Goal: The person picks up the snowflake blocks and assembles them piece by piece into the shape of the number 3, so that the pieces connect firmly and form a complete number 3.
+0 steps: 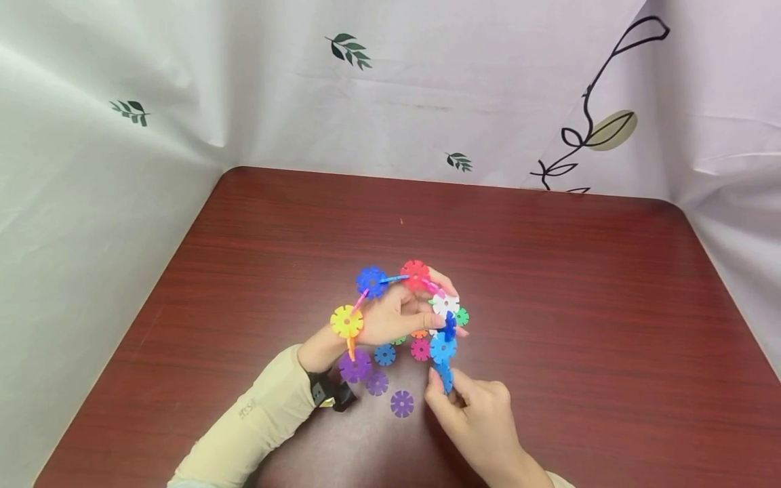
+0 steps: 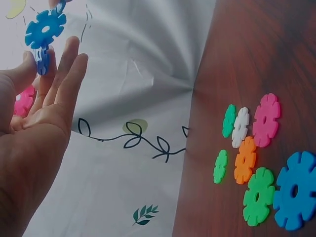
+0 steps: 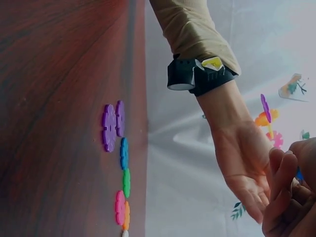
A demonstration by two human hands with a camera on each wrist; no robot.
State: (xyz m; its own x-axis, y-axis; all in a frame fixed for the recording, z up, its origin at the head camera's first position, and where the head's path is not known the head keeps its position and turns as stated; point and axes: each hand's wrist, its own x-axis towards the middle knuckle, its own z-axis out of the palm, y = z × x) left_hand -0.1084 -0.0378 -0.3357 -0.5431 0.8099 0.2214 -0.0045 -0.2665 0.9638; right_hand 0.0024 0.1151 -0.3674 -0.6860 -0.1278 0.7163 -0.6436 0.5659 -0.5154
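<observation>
A chain of slotted flower-shaped plastic discs loops over my left hand [image 1: 390,318], running from a purple disc [image 1: 355,366] through a yellow disc [image 1: 346,321], a blue disc [image 1: 372,282] and a red disc [image 1: 415,274] to a white disc [image 1: 445,303]. Between thumb and fingers, the left hand pinches the chain at a dark blue disc [image 1: 450,327], its other fingers extended. Below it, a light blue disc [image 1: 443,348] joins on. My right hand [image 1: 488,417] pinches another blue disc [image 1: 445,377] at its lower edge. The right wrist view mostly hides this grip behind the fingers.
Loose discs lie on the brown table [image 1: 274,237] below the hands: a purple disc [image 1: 402,404], a pink disc [image 1: 421,350], a light blue disc [image 2: 296,191], an orange disc [image 2: 245,160], and green and white ones. White leaf-patterned cloth [image 1: 427,88] surrounds the table's sides and back.
</observation>
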